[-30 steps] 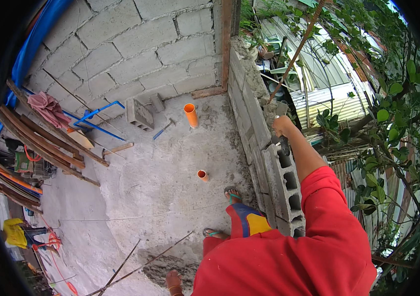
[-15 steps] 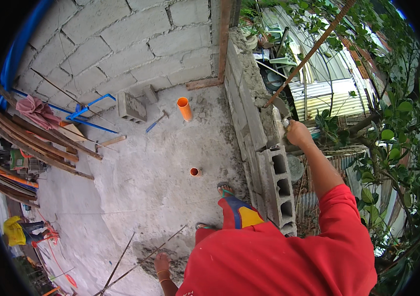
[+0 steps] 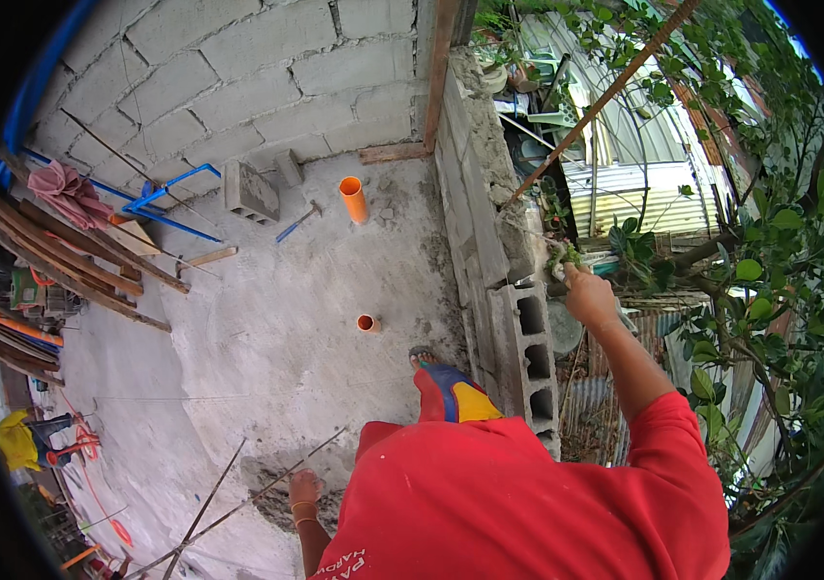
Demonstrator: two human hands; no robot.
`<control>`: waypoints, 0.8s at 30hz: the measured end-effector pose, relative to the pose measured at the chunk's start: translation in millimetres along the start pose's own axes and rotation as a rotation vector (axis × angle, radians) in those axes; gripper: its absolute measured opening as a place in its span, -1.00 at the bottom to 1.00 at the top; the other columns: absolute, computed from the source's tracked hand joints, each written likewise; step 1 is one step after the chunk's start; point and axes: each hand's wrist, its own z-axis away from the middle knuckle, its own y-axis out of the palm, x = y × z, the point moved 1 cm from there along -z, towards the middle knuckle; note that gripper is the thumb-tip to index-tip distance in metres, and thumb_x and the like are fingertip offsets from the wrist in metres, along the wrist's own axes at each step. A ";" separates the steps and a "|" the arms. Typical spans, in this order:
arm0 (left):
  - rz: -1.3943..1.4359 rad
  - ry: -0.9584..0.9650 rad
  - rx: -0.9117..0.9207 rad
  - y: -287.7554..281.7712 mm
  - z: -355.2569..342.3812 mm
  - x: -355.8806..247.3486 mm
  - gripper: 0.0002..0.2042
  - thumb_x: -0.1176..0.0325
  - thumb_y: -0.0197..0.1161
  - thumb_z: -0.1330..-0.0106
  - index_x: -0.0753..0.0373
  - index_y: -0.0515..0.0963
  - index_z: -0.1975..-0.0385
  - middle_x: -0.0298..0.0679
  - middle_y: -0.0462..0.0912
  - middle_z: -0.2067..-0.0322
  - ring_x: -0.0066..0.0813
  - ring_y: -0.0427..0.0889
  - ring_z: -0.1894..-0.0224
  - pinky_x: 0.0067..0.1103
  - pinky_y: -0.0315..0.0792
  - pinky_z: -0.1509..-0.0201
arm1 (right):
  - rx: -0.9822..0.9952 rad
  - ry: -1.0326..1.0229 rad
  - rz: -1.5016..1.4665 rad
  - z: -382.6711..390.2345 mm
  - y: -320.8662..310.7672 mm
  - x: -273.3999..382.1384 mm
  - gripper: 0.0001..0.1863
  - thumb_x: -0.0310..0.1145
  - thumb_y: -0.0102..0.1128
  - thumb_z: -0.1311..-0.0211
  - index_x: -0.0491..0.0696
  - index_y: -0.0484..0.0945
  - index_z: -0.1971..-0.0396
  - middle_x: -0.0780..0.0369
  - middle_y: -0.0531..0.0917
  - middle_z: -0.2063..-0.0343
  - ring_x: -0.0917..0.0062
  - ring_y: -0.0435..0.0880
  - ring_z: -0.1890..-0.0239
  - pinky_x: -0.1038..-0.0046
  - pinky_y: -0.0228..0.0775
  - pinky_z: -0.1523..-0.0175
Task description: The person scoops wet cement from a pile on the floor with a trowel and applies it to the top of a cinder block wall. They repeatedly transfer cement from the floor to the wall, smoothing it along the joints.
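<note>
My right hand (image 3: 591,298) reaches out over the outer side of the low block wall (image 3: 475,184). Its fingers are closed round the handle of what looks like a trowel (image 3: 559,274); the blade is hard to make out against the wall and greenery. Just below the hand is the end of the wall's top course, where a hollow block (image 3: 537,338) shows its open cells. Down at the lower left hangs my left hand (image 3: 305,488), a thin band at its wrist, above a dark patch of floor. Its fingers are too foreshortened to read.
An upright orange pipe (image 3: 353,201) and a shorter pipe stub (image 3: 367,324) rise from the concrete floor. A hammer (image 3: 298,222) lies near a loose block (image 3: 250,192). Steel rods (image 3: 209,503) cross near my left hand. A rusty bar (image 3: 605,97) slants over the wall; leafy branches (image 3: 760,280) crowd the right.
My right hand has come down and nearer along the wall's outer side, bringing the trowel with it. The view has shifted slightly. My left hand still hangs low.
</note>
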 end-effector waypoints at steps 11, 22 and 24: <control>0.038 -0.037 0.026 6.3 -3.6 31.4 -0.72 0.29 0.20 -0.36 0.16 0.58 -0.03 -0.31 0.66 0.27 -0.44 0.67 0.46 -0.54 0.35 0.62 | 0.071 -0.025 0.086 5.1 -2.0 -24.1 -0.59 -0.40 0.21 -0.22 0.12 0.58 -0.09 0.14 0.72 0.14 0.09 0.76 0.10 0.01 0.50 0.07; -0.004 0.009 -0.033 -5.2 14.9 41.5 -0.62 0.31 0.22 -0.41 0.21 0.54 -0.19 -0.19 0.70 0.14 -0.38 0.73 0.44 -0.48 0.38 0.66 | 0.262 -0.060 -0.091 -125.7 -56.9 -79.4 -0.46 -0.33 0.38 -0.06 0.10 0.67 -0.15 -0.03 0.77 0.14 0.06 0.76 0.07 0.15 0.59 -0.06; 0.028 -0.053 -0.052 -10.7 15.2 44.9 -0.57 0.33 0.24 -0.40 0.25 0.50 -0.25 -0.12 0.70 0.05 -0.34 0.76 0.44 -0.46 0.40 0.69 | 0.349 -0.154 0.021 -162.5 -60.7 -84.5 -0.35 -0.36 0.43 0.02 0.13 0.65 -0.21 -0.04 0.78 0.14 0.15 0.78 0.07 0.22 0.57 -0.09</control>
